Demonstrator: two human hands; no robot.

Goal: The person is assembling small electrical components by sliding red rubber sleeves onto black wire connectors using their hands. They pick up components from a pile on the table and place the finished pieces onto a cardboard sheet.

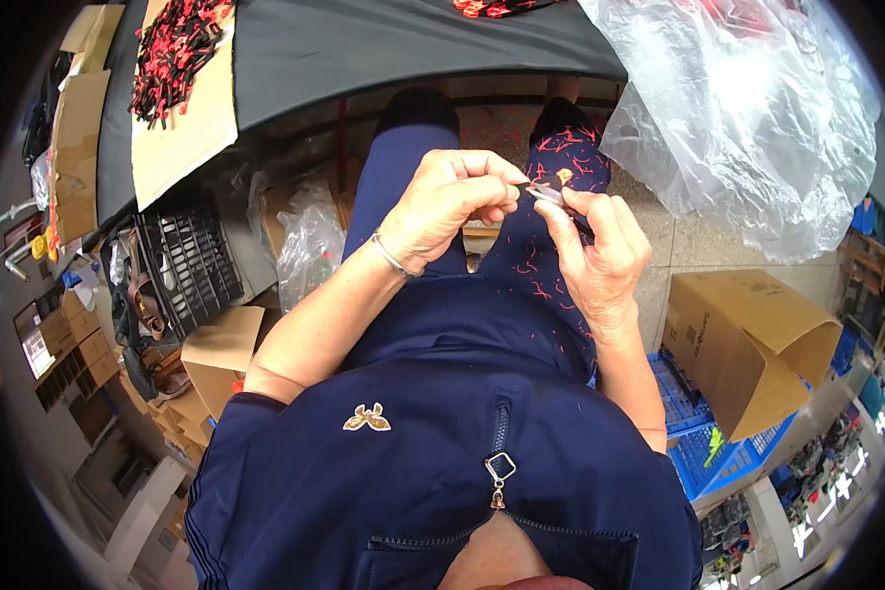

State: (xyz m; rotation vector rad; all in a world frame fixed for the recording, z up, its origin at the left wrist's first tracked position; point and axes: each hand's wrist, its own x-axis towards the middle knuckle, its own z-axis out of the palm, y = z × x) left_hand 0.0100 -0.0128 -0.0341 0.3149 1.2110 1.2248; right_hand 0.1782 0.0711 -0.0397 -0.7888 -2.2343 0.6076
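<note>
Above my lap, my left hand (447,202) is closed in a pinch on a small black and red piece (529,186). Facing it, my right hand (605,241) is closed around a small cutting tool with a shiny pale blade (548,195). The blade meets the piece between the two sets of fingertips. Most of the tool's handle is hidden in my right palm, so its exact kind does not show. Thin red scraps (533,261) lie scattered over the dark blue trouser leg beneath my right hand.
A heap of black and red pieces (175,59) rests on cardboard (182,162) on the black-covered table (413,44). Clear plastic sheeting (747,128) hangs at the right. A black crate (189,261) stands left; a cardboard box (737,344) sits over blue crates (703,457) at right.
</note>
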